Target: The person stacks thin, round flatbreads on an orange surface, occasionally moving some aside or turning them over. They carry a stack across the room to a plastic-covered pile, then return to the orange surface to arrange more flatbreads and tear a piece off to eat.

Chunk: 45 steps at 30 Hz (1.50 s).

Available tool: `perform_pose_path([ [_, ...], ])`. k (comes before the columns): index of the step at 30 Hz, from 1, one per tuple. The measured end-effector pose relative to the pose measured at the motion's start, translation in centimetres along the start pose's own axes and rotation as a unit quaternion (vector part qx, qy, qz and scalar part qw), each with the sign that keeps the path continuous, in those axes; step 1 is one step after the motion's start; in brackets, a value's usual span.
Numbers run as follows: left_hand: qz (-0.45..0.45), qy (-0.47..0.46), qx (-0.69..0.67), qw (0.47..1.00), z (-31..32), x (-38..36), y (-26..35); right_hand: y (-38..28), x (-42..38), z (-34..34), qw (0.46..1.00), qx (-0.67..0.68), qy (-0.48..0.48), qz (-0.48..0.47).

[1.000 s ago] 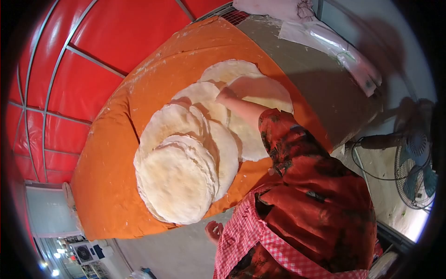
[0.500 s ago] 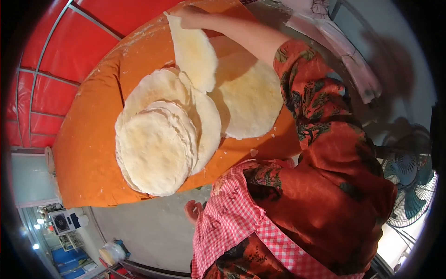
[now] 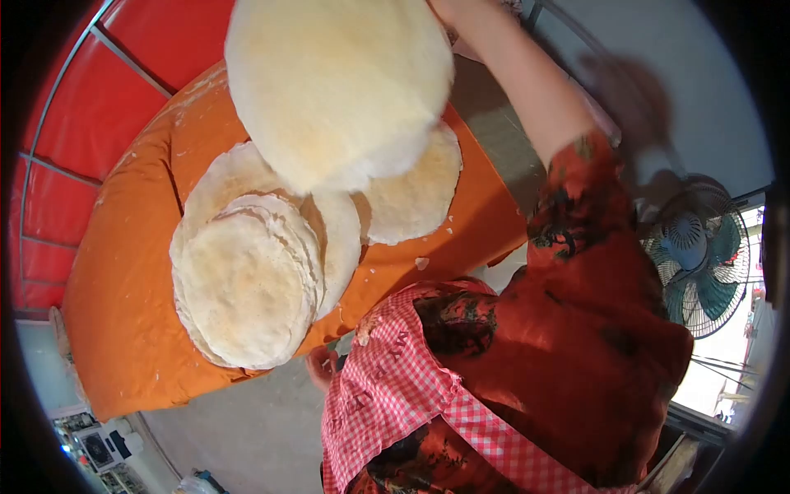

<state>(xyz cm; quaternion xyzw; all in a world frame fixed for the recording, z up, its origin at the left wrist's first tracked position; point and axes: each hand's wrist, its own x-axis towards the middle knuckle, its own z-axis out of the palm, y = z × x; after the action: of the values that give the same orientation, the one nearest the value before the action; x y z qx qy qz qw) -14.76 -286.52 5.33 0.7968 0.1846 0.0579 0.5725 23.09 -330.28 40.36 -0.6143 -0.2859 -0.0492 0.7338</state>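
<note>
Nearest, at the bottom of the frame, a red-checked apron (image 3: 395, 403) is hanging over a red patterned dress. Just left of it, at lower centre, the left hand (image 3: 319, 368) is showing only in part beside the apron edge; whether it is open or closed cannot be told, and nothing is seen in it.

Beyond that, a stack of flatbreads (image 3: 243, 292) is lying on the orange cloth (image 3: 123, 329) that is covering the worktop, with further rounds overlapping toward the centre, among them a single flatbread (image 3: 411, 198) right of the stack.

Farther up, the right arm is stretching toward the top of the frame, lifting a large flatbread (image 3: 337, 82) clear of the cloth, above the others. The right hand itself is cut off by the frame's top edge, so its grip cannot be seen.

At the right edge, a fan (image 3: 699, 255) is standing.
</note>
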Motion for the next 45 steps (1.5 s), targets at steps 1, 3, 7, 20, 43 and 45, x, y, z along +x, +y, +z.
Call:
perform_pose_path([
  [1, 0.016, 0.004, 0.006, 1.0, -0.1, 0.1, -1.4, 3.6, -2.2, -3.3, 0.997, -0.012, 0.016, 0.07],
  [3, 0.046, 0.018, 0.015, 0.999, 0.0, 0.5, -4.2, 11.1, -8.9, -6.5, 0.978, -0.012, 0.062, 0.201],
  [7, 0.003, -0.037, 0.015, 0.999, -0.5, 1.5, -1.5, 26.1, -21.8, -9.2, 0.892, -0.25, 0.173, 0.333],
  [20, 0.073, -0.116, 0.137, 0.981, 0.1, 2.1, 4.1, 23.5, -22.3, -9.2, 0.689, -0.527, 0.222, 0.445],
  [43, -0.044, -0.103, -0.06, 0.992, -0.1, 3.9, -2.4, 21.6, -24.0, -2.9, 0.799, 0.148, 0.372, 0.448],
  [45, -0.047, -0.095, -0.068, 0.992, -0.3, 3.6, -2.2, 22.8, -24.8, -4.1, 0.799, 0.102, 0.346, 0.482],
])
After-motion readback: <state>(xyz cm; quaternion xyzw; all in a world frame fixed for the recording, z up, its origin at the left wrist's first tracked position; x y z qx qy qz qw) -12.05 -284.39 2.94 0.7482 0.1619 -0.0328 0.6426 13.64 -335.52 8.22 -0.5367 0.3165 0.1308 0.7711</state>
